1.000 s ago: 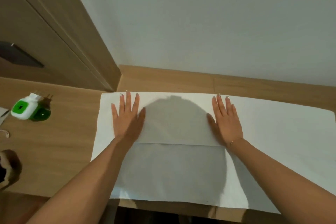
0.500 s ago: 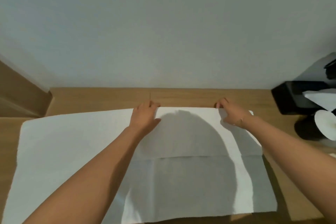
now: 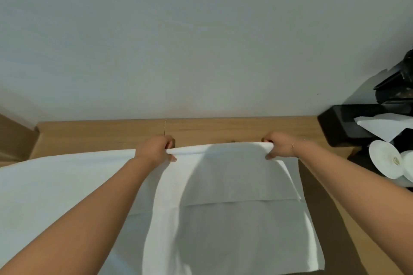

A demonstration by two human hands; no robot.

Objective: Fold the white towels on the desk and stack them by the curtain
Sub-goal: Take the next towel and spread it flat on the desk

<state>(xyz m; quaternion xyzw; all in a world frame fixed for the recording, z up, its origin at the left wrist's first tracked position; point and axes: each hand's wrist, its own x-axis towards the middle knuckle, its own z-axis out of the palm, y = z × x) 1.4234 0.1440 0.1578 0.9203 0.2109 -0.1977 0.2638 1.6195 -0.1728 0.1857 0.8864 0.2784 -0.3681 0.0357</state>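
A large white cloth towel (image 3: 234, 219) lies spread over the light wooden desk (image 3: 223, 129), its near edge hanging toward the viewer and its left part running out of view. A straight fold line crosses it about halfway up, where an upper layer ends over the lower one, and a rounded shadow darkens its middle. At the right the layers do not quite match, so a narrow strip of the under layer shows along the side. The far edge of the towel is lifted and bunched into a soft roll between the two hands. Both bare forearms reach forward from the bottom corners. The left hand (image 3: 154, 148) grips this far edge with fingers curled over the top and the thumb underneath; the right hand (image 3: 280, 146) grips it in the same way near the towel's right corner, a thin bracelet at the wrist. Beyond them runs a bare strip of desk against the plain pale wall (image 3: 201, 40). At the far right stand dark black objects (image 3: 357, 127), too unclear to name.
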